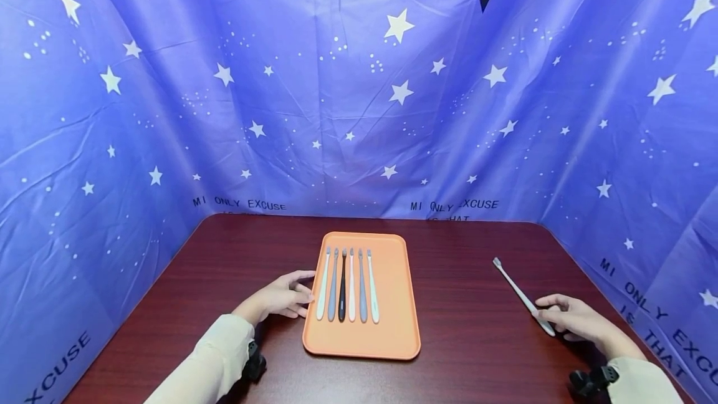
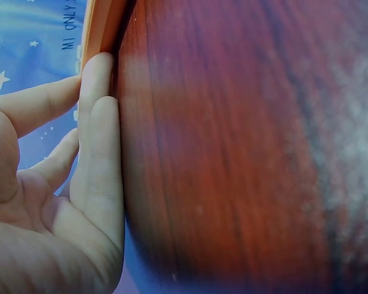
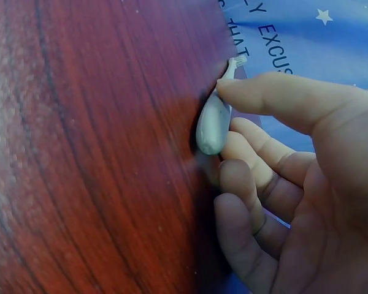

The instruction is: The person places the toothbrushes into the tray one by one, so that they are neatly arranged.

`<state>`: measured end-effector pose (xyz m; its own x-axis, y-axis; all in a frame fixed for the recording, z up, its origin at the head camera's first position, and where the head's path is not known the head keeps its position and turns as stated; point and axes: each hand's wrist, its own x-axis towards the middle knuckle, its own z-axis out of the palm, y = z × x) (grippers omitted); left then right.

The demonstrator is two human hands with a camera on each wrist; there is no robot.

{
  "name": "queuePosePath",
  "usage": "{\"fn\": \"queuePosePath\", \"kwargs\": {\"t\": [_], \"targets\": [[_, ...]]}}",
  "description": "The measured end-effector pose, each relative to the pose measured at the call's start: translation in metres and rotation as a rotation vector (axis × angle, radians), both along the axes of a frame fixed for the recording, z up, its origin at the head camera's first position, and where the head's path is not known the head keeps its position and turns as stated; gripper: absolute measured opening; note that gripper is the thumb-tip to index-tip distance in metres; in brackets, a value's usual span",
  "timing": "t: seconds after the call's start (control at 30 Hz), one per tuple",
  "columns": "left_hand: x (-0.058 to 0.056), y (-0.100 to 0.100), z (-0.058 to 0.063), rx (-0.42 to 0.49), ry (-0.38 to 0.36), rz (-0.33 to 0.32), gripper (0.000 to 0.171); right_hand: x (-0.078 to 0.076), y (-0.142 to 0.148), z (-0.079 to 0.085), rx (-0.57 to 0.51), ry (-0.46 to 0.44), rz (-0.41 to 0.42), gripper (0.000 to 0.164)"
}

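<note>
My left hand grips the left edge of an orange tray, with the thumb at the rim and the fingers low against its outer side in the left wrist view. Several toothbrushes lie side by side in the tray, heads toward the back: whitish ones, grey-blue ones, a black toothbrush and a pale pink toothbrush. Off to the right, my right hand pinches a pale toothbrush near its handle end between thumb and fingers. Its head points away to the back left, and its handle lies close over the table in the right wrist view.
The dark red wooden table runs under everything. A blue curtain with white stars encloses the back and both sides. Dark wrist cameras sit on both cuffs, and bare tabletop lies between the tray and the right hand.
</note>
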<state>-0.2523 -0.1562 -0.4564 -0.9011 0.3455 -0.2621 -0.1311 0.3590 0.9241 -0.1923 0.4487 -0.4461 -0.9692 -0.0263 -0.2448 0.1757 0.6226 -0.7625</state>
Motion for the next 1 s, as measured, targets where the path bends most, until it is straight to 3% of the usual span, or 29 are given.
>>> {"fn": "queuePosePath", "kwargs": {"t": [0.83, 1.0], "targets": [[0.0023, -0.0005, -0.0014, -0.002, 0.011, 0.005, 0.069, -0.0001, -0.0065, 0.0013, 0.029, -0.019, -0.017, 0.044], [0.002, -0.0004, -0.0006, 0.008, 0.011, 0.003, 0.068, 0.0, -0.007, 0.0034, 0.042, -0.028, 0.004, 0.035]]}}
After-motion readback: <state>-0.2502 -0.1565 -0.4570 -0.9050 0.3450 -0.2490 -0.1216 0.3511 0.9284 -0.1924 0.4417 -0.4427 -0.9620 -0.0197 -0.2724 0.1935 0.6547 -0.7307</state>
